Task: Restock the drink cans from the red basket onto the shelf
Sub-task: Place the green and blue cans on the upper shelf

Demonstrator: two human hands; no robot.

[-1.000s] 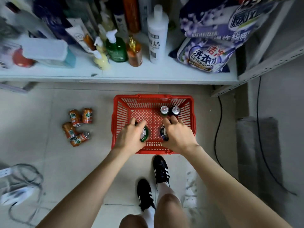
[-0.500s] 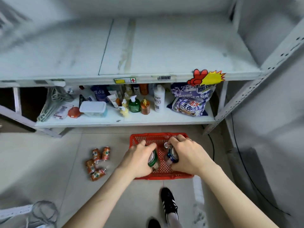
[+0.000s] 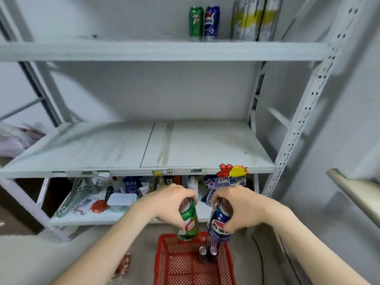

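My left hand [image 3: 167, 203] grips a green can [image 3: 188, 220] by its top, and my right hand [image 3: 239, 206] grips a blue can [image 3: 219, 224] the same way. Both cans hang tilted above the far rim of the red basket [image 3: 164, 262] on the floor. Two more cans [image 3: 207, 251] stand upright inside the basket. In front of me the white shelf [image 3: 115, 151] at chest height is bare. On the top shelf a green can [image 3: 196, 21] and a blue can [image 3: 211, 21] stand side by side.
The bottom shelf holds bottles, a white lidded box [image 3: 121, 201], detergent bags [image 3: 220, 188] and hangers. An orange can [image 3: 124, 264] lies on the floor left of the basket. Silver-yellow packs [image 3: 255, 17] stand on the top shelf. A metal bar [image 3: 357, 192] juts in at right.
Both hands have lifted the green and blue cans out of the basket and up toward the shelves. My view has tilted up from the floor to the shelf unit.
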